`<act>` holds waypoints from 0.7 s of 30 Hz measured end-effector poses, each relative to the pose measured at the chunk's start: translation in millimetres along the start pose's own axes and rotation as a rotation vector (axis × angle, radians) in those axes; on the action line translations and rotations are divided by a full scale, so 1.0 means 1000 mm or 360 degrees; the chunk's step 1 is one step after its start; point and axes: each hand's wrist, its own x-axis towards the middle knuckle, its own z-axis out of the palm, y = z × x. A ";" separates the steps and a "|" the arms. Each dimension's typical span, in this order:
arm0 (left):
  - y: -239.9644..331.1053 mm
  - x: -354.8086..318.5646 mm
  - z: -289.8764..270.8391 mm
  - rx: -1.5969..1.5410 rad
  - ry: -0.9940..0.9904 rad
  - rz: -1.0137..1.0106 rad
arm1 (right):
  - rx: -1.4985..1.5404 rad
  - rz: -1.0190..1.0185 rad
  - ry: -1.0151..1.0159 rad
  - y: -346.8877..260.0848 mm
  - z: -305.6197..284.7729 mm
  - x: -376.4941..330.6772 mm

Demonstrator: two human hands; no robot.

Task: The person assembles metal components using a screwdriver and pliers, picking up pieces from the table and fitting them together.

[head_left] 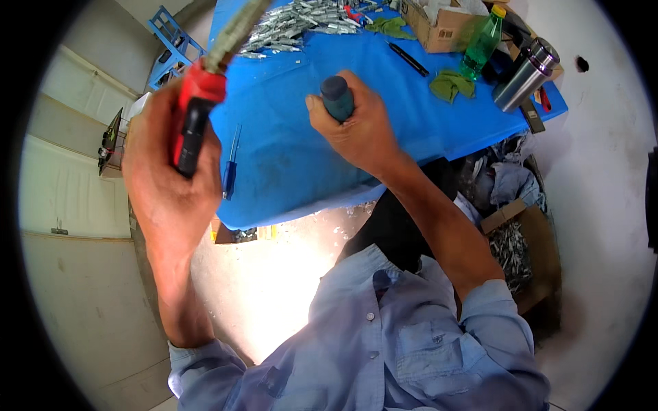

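Note:
My left hand (161, 175) is raised at the left, wrapped round a red-and-black-handled tool (199, 103). A worn greyish metal bar runs up from its handle and leaves the top of the view, so its kind is unclear. Over the middle of the blue-covered table (274, 137), my right hand (360, 123) is closed round a dark grey-green handle (336, 96). Only the rounded end shows; the rest is hidden by the fingers. A blue screwdriver (231, 168) lies on the table between my hands, nearer the left one.
A heap of small silvery metal parts (295, 24) covers the far table. Farther right are a black pen (407, 58), green cloth (452, 85), a green bottle (483, 44), a steel flask (524, 77) and a cardboard box (439, 31). Below right stands a box of metal pieces (510, 253).

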 end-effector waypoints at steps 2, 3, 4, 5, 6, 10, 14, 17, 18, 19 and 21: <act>0.010 -0.007 -0.007 -0.0069 -0.0176 -0.0180 | 0.0071 0.0025 -0.0054 -0.002 0.000 0.005; 0.004 -0.010 -0.003 -0.0090 -0.0173 -0.0103 | 0.0082 0.0012 -0.0064 -0.004 0.000 0.006; 0.000 -0.015 0.005 -0.0105 -0.0192 -0.0169 | 0.0074 0.0011 -0.0071 -0.002 -0.001 0.005; -0.003 -0.019 0.012 -0.0119 -0.0212 -0.0234 | 0.0144 0.0034 -0.0052 0.000 -0.002 0.004; -0.006 -0.024 0.019 -0.0133 -0.0233 -0.0299 | 0.0213 0.0057 -0.0033 0.001 -0.005 0.004; -0.025 -0.040 0.035 -0.0344 -0.0320 -0.0474 | 0.0529 0.0196 0.0139 0.001 -0.008 0.004; -0.041 -0.061 0.057 -0.0361 -0.0362 -0.0552 | 0.0421 0.0213 0.0134 0.005 -0.015 0.002; -0.045 -0.070 0.063 -0.0335 -0.0413 -0.0537 | 0.0404 0.0200 0.0133 0.002 -0.017 0.001; -0.045 -0.071 0.063 -0.0316 -0.0422 -0.0502 | 0.0380 0.0167 0.0133 0.003 -0.017 0.000; -0.044 -0.071 0.063 -0.0297 -0.0429 -0.0466 | 0.0356 0.0132 0.0133 0.003 -0.017 0.000; -0.043 -0.071 0.062 -0.0296 -0.0431 -0.0452 | 0.0382 0.0160 0.0122 0.000 -0.016 -0.003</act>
